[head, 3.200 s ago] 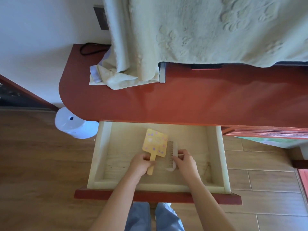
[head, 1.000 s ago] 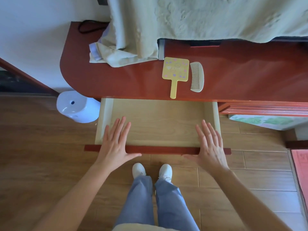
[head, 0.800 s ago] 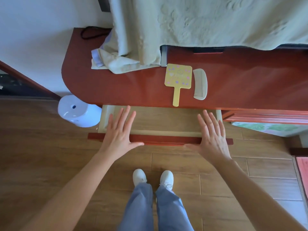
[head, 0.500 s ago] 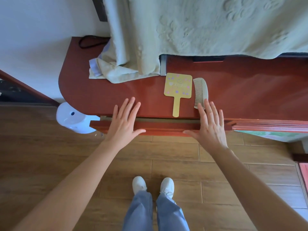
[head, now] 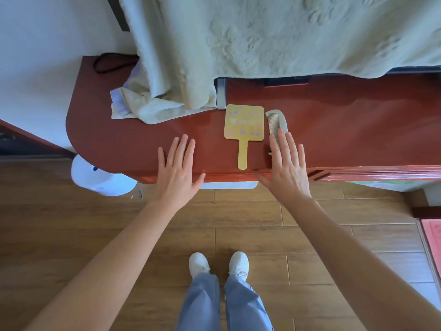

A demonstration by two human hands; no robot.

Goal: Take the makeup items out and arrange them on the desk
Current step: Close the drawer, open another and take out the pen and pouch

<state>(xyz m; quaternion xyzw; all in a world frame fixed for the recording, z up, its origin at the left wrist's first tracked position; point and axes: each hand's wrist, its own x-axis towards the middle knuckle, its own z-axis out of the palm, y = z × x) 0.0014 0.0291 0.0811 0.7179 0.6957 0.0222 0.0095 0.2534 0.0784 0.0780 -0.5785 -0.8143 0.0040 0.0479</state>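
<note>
On desk (head: 358,130), mirror (head: 244,123) handle pointing nearward, comb (head: 276,120) parallel alongside, left hand (head: 177,173), right hand (head: 287,173) flat, empty.

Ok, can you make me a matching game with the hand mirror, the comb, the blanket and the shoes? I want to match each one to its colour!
Things:
1. hand mirror
2. comb
3. blanket
4. shoes

Colours:
A. pale green
B. white
C. yellow with pink dots
D. beige

Right pairs: 1-C, 2-D, 3-A, 4-B.
</note>
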